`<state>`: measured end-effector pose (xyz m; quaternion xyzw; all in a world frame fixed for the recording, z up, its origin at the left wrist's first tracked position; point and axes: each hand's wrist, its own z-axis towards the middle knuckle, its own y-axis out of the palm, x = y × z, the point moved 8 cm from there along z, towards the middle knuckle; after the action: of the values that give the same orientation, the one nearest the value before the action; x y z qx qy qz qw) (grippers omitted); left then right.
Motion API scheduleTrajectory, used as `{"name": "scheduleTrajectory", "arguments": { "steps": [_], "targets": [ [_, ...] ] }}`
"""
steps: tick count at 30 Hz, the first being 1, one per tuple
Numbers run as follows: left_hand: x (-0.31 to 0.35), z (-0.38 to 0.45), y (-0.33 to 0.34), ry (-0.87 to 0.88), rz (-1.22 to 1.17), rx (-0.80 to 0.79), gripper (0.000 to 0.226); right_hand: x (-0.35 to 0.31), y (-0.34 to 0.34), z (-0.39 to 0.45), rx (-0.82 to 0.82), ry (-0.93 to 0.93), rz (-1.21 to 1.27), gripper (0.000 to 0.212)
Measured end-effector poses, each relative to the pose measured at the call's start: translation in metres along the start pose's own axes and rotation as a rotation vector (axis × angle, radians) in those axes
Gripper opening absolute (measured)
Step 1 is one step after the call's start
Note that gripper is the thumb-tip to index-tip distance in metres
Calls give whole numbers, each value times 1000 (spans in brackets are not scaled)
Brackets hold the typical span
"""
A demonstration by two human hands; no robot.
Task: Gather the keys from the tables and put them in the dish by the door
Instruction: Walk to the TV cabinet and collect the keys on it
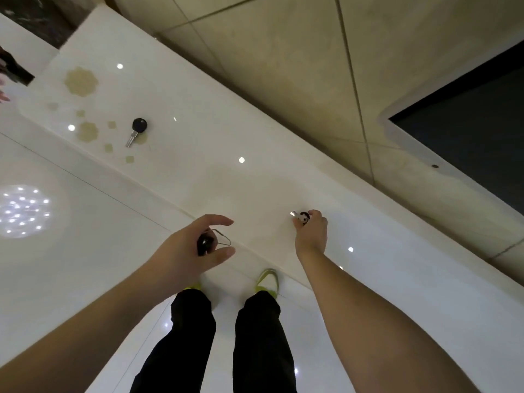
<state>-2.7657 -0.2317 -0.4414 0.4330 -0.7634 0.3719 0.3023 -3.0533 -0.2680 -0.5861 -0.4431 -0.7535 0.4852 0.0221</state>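
A key with a round black head and a silver blade [136, 131] lies on the glossy white ledge [215, 143] at the left. My right hand [311, 231] is shut on a second black-headed key [300, 217] just above the ledge, its silver tip poking out to the left. My left hand [195, 245] hovers over the ledge's front edge, fingers curled around a small black fob with a thin wire ring [208, 243]. No dish is in view.
A beige tiled wall [283, 66] rises behind the ledge, with a dark panel [467, 137] at the right. Tan flower-shaped marks [81, 80] dot the ledge near the lying key. A dark object [17, 70] sits at the far left. My legs and shoes stand on the shiny white floor.
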Motion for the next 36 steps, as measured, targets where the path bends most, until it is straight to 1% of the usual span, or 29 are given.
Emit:
{"name": "scheduleTrajectory", "arguments": {
  "steps": [4,9,13,18,22,26,28,31,34,36],
  "targets": [
    [-11,-1,2,-35,-24,-1,32,10,5,2,20,52,32,24],
    [-13,0,5,-52,-59,-1,30,9,5,9,-41,39,-64,32],
    [-14,0,6,-52,-71,10,29,12,0,13,-80,32,-47,24],
    [-14,-5,2,-61,-114,29,29,-16,6,-7,-244,-10,156,23],
    [-10,-12,-11,-63,-137,50,28,-55,16,-45,-468,-16,389,17],
    [-8,-22,-37,-65,-173,95,27,-96,22,-86,-658,-6,566,17],
    [-8,-28,-54,-65,-194,122,27,-117,23,-104,-718,-12,667,21],
    [-9,-37,-81,-65,-196,159,26,-145,26,-129,-759,-3,802,42],
    [-10,-47,-104,-58,-210,185,25,-170,33,-152,-815,62,979,62],
    [-11,-52,-117,-56,-219,196,24,-182,36,-164,-824,108,1032,75]
  ]
}}
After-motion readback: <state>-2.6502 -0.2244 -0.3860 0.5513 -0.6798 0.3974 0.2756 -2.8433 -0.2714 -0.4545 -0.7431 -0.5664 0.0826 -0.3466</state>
